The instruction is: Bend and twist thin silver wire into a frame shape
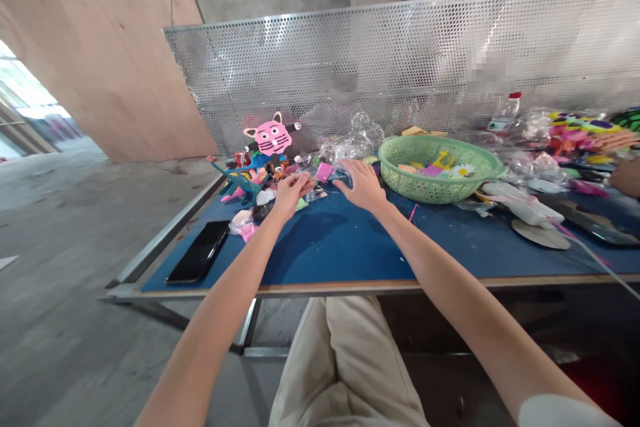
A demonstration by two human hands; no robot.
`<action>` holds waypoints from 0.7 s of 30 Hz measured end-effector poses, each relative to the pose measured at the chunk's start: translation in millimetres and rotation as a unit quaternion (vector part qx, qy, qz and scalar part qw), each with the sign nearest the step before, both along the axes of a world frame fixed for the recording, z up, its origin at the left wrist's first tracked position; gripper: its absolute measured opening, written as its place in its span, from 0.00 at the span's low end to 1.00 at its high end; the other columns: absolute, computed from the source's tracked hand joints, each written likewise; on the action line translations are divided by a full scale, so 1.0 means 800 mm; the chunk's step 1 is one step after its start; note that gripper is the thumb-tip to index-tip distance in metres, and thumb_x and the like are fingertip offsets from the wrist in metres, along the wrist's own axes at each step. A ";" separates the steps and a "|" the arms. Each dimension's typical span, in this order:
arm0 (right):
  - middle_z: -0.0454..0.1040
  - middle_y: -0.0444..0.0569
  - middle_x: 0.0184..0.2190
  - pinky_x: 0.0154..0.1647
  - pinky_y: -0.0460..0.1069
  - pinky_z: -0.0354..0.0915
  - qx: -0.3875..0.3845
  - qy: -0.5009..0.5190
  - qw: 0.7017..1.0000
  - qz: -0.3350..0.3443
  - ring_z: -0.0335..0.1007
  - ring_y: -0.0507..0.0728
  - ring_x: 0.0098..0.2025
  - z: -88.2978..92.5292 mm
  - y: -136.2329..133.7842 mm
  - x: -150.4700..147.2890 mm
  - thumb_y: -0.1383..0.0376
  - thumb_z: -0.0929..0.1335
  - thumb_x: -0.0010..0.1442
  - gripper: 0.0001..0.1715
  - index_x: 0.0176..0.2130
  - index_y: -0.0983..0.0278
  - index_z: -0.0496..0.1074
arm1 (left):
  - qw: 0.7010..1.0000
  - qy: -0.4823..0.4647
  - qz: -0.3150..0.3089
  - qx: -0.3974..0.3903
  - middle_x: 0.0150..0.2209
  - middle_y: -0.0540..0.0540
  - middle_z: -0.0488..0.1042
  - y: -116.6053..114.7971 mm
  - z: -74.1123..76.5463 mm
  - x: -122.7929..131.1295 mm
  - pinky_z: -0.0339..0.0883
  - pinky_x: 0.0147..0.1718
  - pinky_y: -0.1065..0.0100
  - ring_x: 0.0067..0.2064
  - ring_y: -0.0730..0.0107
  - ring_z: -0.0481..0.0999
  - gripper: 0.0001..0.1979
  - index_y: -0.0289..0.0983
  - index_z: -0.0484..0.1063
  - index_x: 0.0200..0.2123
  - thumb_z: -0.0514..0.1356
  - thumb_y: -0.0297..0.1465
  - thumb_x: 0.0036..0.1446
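Both my arms reach forward over a blue table [330, 247]. My left hand [291, 191] is curled, its fingertips pinched on a small clear packet beside a pile of foam craft pieces [250, 180]. My right hand [363, 183] lies palm down with fingers spread, touching small plastic bags and a pink foam piece [323, 171]. A pink foam cat figure [273, 137] stands upright just behind the pile.
A green plastic basket [435, 167] with foam shapes sits right of my right hand. A black phone [199, 251] lies near the left front edge. A glue gun [525, 207], plastic bags and colourful foam crowd the right side. Another person's hand [625, 177] shows far right. A perforated metal screen [400, 60] backs the table.
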State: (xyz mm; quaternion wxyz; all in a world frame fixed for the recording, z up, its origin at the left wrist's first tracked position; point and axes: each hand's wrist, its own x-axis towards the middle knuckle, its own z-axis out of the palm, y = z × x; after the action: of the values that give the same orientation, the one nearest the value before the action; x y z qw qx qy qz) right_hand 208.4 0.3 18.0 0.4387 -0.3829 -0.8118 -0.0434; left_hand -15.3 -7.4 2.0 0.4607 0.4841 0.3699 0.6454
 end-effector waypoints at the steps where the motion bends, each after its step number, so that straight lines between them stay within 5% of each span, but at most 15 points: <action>1: 0.66 0.56 0.62 0.66 0.63 0.51 0.013 -0.038 0.999 0.007 0.58 0.67 0.64 0.004 -0.009 -0.005 0.54 0.66 0.65 0.32 0.63 0.62 0.64 | 1.000 -0.004 -0.007 0.002 0.32 0.45 0.80 -0.001 0.000 0.004 0.74 0.52 0.56 0.40 0.64 0.82 0.17 0.33 0.75 0.34 0.71 0.40 0.50; 5: 0.66 0.55 0.62 0.67 0.63 0.49 0.033 -0.121 0.992 0.007 0.59 0.68 0.64 0.012 -0.026 -0.013 0.54 0.69 0.61 0.38 0.66 0.61 0.60 | 0.999 -0.022 -0.035 0.006 0.32 0.47 0.79 -0.006 0.000 0.020 0.74 0.50 0.59 0.39 0.66 0.81 0.18 0.35 0.75 0.34 0.71 0.42 0.48; 9: 0.68 0.58 0.61 0.60 0.63 0.57 0.001 -0.165 0.986 -0.019 0.64 0.69 0.59 0.008 -0.018 -0.012 0.55 0.70 0.61 0.38 0.66 0.62 0.59 | 0.997 -0.014 -0.076 0.005 0.32 0.49 0.77 -0.008 0.001 0.024 0.73 0.50 0.61 0.37 0.70 0.79 0.18 0.36 0.75 0.33 0.72 0.42 0.46; 13: 0.68 0.59 0.60 0.57 0.62 0.60 -0.014 -0.188 0.981 -0.036 0.67 0.69 0.57 0.002 -0.008 -0.008 0.58 0.68 0.62 0.33 0.64 0.63 0.62 | 0.990 0.132 -0.021 0.046 0.37 0.45 0.78 -0.011 0.009 0.004 0.73 0.46 0.58 0.39 0.64 0.78 0.19 0.38 0.76 0.40 0.68 0.46 0.51; 15: 0.69 0.59 0.60 0.58 0.63 0.58 -0.006 -0.195 0.980 -0.044 0.66 0.69 0.58 0.001 -0.006 -0.006 0.59 0.68 0.62 0.33 0.64 0.64 0.62 | 0.954 0.264 0.070 0.127 0.43 0.42 0.78 -0.014 0.014 -0.009 0.70 0.50 0.55 0.44 0.58 0.77 0.20 0.39 0.76 0.43 0.67 0.45 0.52; 17: 0.69 0.58 0.59 0.59 0.63 0.57 0.007 -0.206 0.978 -0.043 0.65 0.69 0.58 0.000 -0.006 -0.005 0.60 0.68 0.62 0.33 0.64 0.64 0.63 | 0.885 0.393 0.121 0.217 0.48 0.40 0.77 -0.016 0.017 -0.018 0.63 0.58 0.52 0.53 0.51 0.73 0.20 0.40 0.77 0.45 0.68 0.44 0.52; 21: 0.69 0.57 0.59 0.60 0.63 0.55 0.029 -0.216 0.976 -0.025 0.63 0.68 0.58 0.000 -0.008 -0.005 0.60 0.67 0.62 0.31 0.63 0.62 0.64 | 0.791 0.532 0.107 0.284 0.48 0.37 0.77 -0.014 0.013 -0.014 0.56 0.61 0.50 0.55 0.46 0.71 0.18 0.41 0.77 0.48 0.65 0.43 0.56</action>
State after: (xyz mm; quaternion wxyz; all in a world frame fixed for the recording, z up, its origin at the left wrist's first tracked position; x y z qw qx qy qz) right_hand 204.4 -6.3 18.1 0.2628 -0.3718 -0.8758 -0.1602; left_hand -26.7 -18.8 12.1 -0.0389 0.8174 0.4061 0.4068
